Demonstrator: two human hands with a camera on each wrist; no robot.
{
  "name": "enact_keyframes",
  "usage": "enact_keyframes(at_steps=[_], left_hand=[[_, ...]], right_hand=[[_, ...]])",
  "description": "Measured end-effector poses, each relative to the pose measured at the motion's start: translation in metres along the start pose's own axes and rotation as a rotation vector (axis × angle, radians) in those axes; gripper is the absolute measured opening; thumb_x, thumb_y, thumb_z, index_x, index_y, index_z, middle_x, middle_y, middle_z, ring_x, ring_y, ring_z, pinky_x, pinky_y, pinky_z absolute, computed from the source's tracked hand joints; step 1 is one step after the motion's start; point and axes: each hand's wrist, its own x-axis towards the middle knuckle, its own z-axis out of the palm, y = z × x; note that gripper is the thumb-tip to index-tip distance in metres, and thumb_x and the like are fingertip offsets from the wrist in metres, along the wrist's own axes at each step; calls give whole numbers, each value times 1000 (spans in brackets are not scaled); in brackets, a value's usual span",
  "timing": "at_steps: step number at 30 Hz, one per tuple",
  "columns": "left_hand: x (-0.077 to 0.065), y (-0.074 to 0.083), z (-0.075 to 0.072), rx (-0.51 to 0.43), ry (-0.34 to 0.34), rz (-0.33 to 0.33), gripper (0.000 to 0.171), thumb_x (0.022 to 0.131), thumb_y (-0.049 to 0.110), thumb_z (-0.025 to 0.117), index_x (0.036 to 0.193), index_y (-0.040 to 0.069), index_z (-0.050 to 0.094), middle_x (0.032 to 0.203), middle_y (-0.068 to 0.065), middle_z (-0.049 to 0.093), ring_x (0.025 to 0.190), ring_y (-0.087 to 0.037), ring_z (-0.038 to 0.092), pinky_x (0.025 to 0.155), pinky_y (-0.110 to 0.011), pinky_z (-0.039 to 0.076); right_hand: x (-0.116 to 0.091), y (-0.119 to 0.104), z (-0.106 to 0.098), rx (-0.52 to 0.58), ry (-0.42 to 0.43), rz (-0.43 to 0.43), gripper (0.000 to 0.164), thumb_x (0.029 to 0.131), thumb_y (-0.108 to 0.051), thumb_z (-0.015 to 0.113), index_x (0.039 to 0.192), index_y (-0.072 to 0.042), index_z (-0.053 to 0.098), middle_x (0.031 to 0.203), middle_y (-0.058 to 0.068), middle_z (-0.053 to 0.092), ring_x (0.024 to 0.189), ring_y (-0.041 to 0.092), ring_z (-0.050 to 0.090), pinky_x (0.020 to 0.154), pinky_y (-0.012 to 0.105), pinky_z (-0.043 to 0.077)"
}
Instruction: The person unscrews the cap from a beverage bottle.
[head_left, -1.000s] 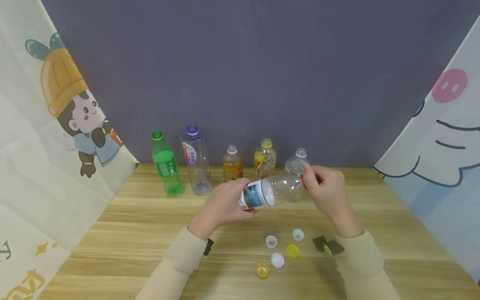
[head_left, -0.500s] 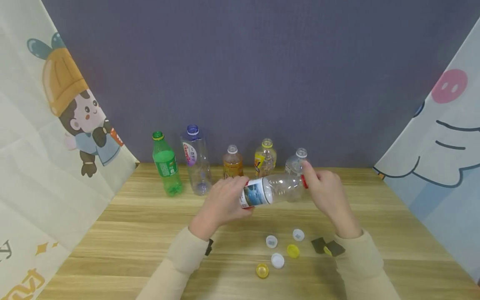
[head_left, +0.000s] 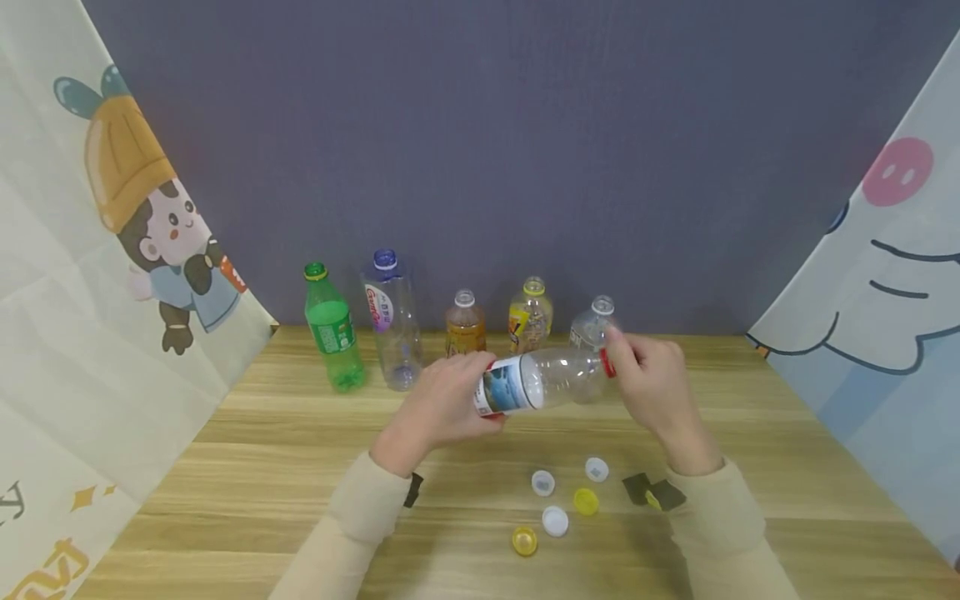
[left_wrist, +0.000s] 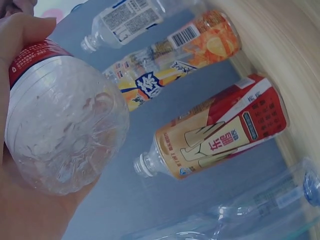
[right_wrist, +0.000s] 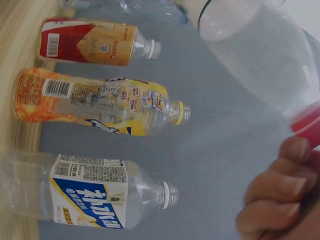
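A clear plastic bottle (head_left: 567, 374) with a blue-and-white label is held almost level above the table, its neck to the right. My left hand (head_left: 442, 404) grips the labelled lower half. In the left wrist view the bottle's ridged base (left_wrist: 70, 125) faces the camera, beside the palm. At the other end, my right hand (head_left: 654, 385) holds the red cap (head_left: 608, 363) on the neck between thumb and fingers. The right wrist view shows curled fingers (right_wrist: 280, 190) right at the red cap (right_wrist: 307, 120); the thumb is hidden there.
Behind stand uncapped bottles: green (head_left: 330, 333), tall clear (head_left: 400, 342), brown-labelled (head_left: 465, 329), yellow-labelled (head_left: 530, 318) and clear (head_left: 592, 325). Several loose caps, including a white cap (head_left: 555, 522) and a yellow cap (head_left: 587, 502), lie in front. Dark flat pieces (head_left: 654, 492) lie near the right sleeve.
The right thumb rose off the cap's side half a second ago and has come down on it again. The bottle has shifted slightly left.
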Motion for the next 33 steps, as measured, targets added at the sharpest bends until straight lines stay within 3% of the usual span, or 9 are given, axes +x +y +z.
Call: enact_keyframes(at_steps=[5, 9, 14, 18, 21, 23, 28, 33], left_hand=[[0, -2, 0, 110, 31, 32, 69, 66, 38, 91, 120, 11, 59, 100, 0, 69, 83, -17, 63, 73, -32, 55], [0, -4, 2, 189, 41, 56, 70, 67, 42, 91, 120, 10, 59, 102, -1, 69, 86, -18, 64, 76, -33, 55], [-1, -4, 3, 152, 18, 36, 70, 66, 39, 92, 120, 9, 59, 101, -1, 69, 84, -18, 64, 76, -34, 55], [-2, -4, 2, 52, -21, -2, 69, 66, 37, 93, 120, 11, 59, 98, 0, 68, 82, -16, 62, 73, -33, 55], [-1, -4, 2, -36, -55, -25, 68, 67, 36, 93, 120, 12, 59, 96, 1, 68, 80, -16, 62, 71, -32, 54], [-1, -4, 2, -68, -65, -34, 68, 67, 36, 93, 121, 12, 59, 97, 1, 67, 80, -15, 61, 70, -31, 53], [-1, -4, 3, -48, -44, -30, 69, 66, 35, 92, 121, 11, 59, 99, 0, 68, 81, -15, 62, 71, -30, 54], [-1, -4, 3, -18, -29, -33, 69, 66, 36, 93, 121, 10, 59, 99, 0, 69, 81, -16, 63, 72, -31, 54]], right_hand=[[2, -3, -5, -32, -207, 289, 63, 108, -53, 29, 59, -14, 36, 56, 1, 35, 53, 20, 35, 52, 35, 33], [4, -3, -6, -78, -310, 387, 66, 106, -61, 20, 63, -13, 38, 61, 5, 39, 59, 23, 41, 56, 37, 38], [2, -3, -2, -80, -264, 326, 64, 108, -52, 26, 58, -14, 36, 54, 2, 36, 52, 20, 35, 51, 35, 35], [0, 0, 2, -70, -149, 158, 59, 107, -35, 38, 52, -15, 35, 47, -5, 28, 47, 13, 27, 45, 30, 26], [-1, 2, 3, -59, -61, 13, 52, 103, -22, 46, 52, -16, 37, 49, -8, 28, 47, 11, 27, 45, 28, 25], [-1, 2, 3, -54, -31, -38, 48, 102, -20, 47, 54, -17, 40, 51, -8, 32, 49, 12, 31, 47, 29, 27], [-1, 4, 3, -31, -71, 26, 46, 106, -31, 43, 63, -16, 47, 58, -1, 41, 58, 21, 43, 57, 34, 35], [-2, 3, 0, -32, -89, 107, 54, 107, -41, 41, 61, -13, 48, 58, 1, 41, 58, 23, 42, 58, 35, 34]])
